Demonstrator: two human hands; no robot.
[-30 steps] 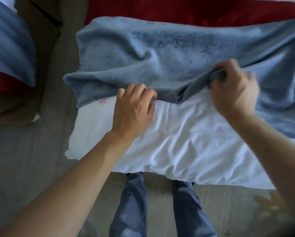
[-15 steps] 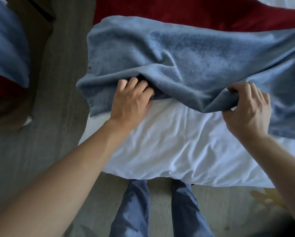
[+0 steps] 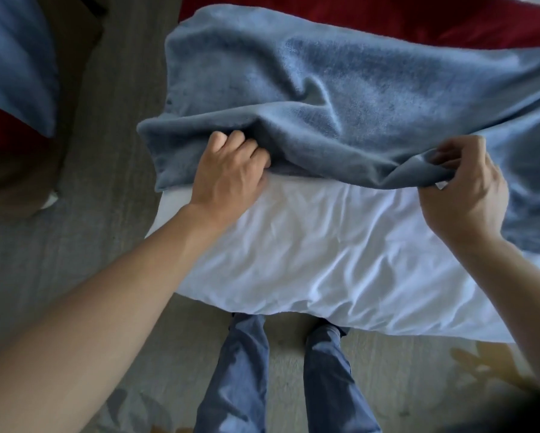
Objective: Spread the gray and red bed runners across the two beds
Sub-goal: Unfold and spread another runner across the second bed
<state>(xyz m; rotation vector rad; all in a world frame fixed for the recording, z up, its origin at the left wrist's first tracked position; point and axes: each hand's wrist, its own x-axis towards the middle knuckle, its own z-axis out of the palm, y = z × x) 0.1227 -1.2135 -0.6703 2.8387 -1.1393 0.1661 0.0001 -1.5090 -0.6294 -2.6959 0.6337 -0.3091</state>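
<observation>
A white bed sheet sits above gray carpet. The left hand and right hand both grip the gray bed runner edge, fingers curled tight.

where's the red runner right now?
Head view: the red runner lies along the top edge, on the far side of the bed, just beyond the gray runner, which overlaps its near edge.

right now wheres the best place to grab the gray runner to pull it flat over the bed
Grip the gray runner along its near hem, coming from the foot of the bed. That edge is bunched and lifted off the white sheet, so fingers can curl under it. The left hand and right hand already hold it there, spaced apart, which looks suited to drawing it toward you evenly.
</observation>
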